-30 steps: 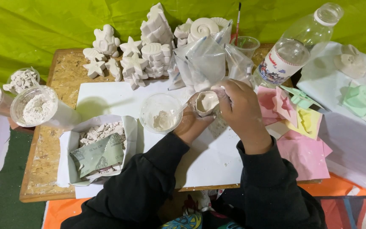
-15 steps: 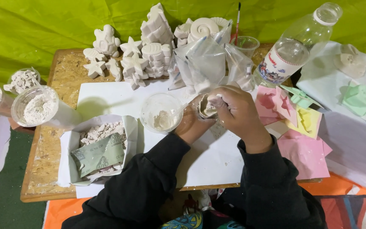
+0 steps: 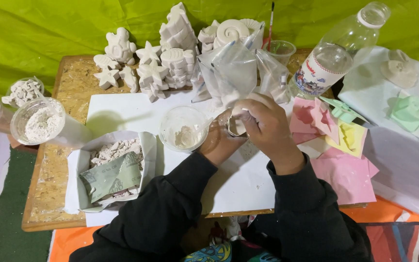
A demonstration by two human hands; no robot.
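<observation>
My left hand (image 3: 217,141) cradles a small clear plastic cup (image 3: 233,126) from below, over the white sheet (image 3: 122,109) on the wooden table. My right hand (image 3: 267,127) lies over the cup's mouth, its fingers curled down into it. The cup holds some white plaster; my right hand hides most of it. Just to the left stands a clear cup with white paste (image 3: 183,130). Behind my hands sit clear plastic bags of white powder (image 3: 233,73).
White plaster figures (image 3: 156,58) of stars, shells and a tree crowd the table's back. At left stand a cup of white powder (image 3: 37,121) and an open box of plaster pieces (image 3: 112,170). A plastic bottle (image 3: 333,58) lies at right, above pink, yellow and green moulds (image 3: 335,131).
My right hand has come down over the small cup and its fingers have gone into it. The left hand stays under the cup.
</observation>
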